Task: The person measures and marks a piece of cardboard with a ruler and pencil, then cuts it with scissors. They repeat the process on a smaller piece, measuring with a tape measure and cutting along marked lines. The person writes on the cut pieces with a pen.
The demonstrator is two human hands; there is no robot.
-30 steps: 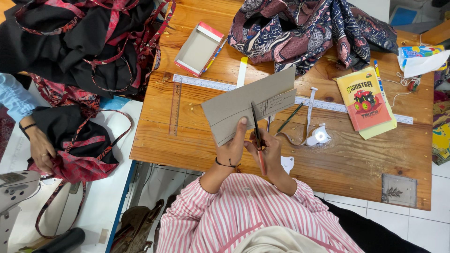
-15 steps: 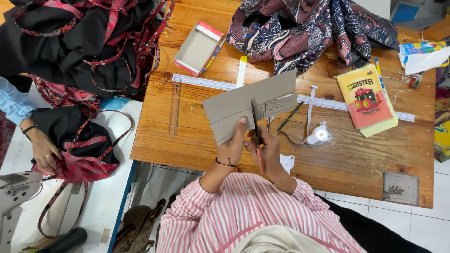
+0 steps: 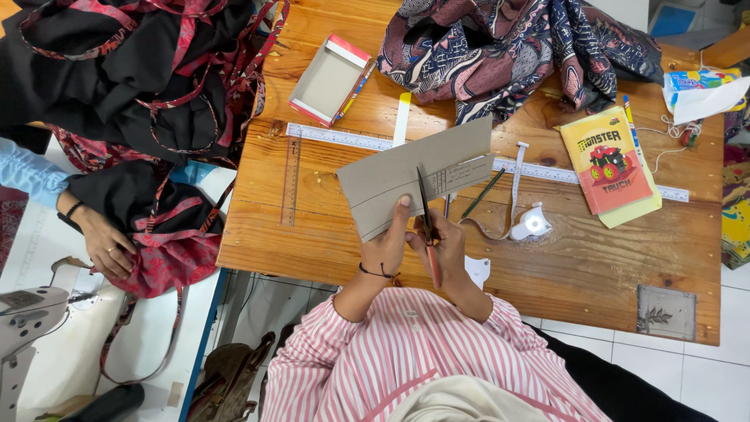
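The left hand (image 3: 388, 248) pinches the near edge of a flat grey cardboard sheet (image 3: 414, 176), holding it up over the wooden table (image 3: 578, 266). The right hand (image 3: 447, 244) grips red-handled scissors (image 3: 427, 227), their blades biting upward into the sheet beside a ruled line. To cut well, keep the card taut and feed it toward the blades (short snips stray less). A white tape measure (image 3: 531, 224) lies just right of the hands.

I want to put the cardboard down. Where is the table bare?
Bare wood lies on the table between the wooden ruler and the left hand, and along the near edge right of the tape measure. The far side is crowded by patterned cloth.
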